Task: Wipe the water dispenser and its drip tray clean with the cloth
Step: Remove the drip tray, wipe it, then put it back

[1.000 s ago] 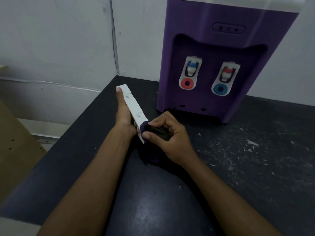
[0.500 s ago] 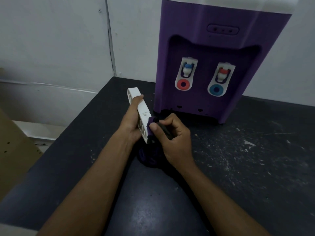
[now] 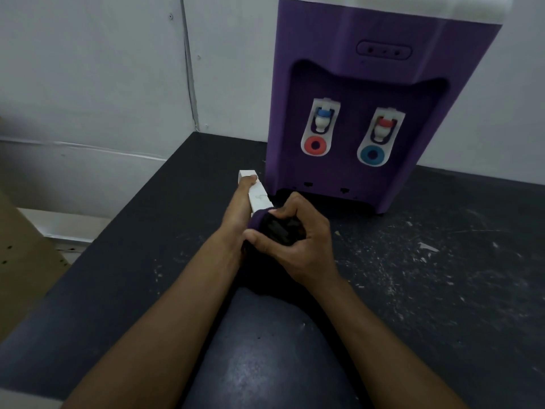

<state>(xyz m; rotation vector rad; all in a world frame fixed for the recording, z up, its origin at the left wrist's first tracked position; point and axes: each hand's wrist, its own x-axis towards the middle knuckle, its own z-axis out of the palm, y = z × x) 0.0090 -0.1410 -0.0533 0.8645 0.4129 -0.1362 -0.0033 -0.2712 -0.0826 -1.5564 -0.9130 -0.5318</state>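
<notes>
The purple water dispenser stands at the far edge of the bench, back to the pale wall and not far from the bench's far left corner. Its two taps sit in the recessed front: one with a blue cap over a red ring, the other with a red cap over a blue ring. The white drip tray is out of the machine, held on edge just in front of the dispenser's left front corner, its long side running away from the person. The left hand has a closed grip on it from the left, one finger reaching almost to the tray's far end. The right hand keeps a tight grip on the dark purple cloth, fingers and thumb curled round the bunched fabric, which covers the tray's near end and hangs down into shadow below the hands. White flecks and scuffs spread across the dark bench top toward its right edge. Past the left edge of the bench leans a brown board.
</notes>
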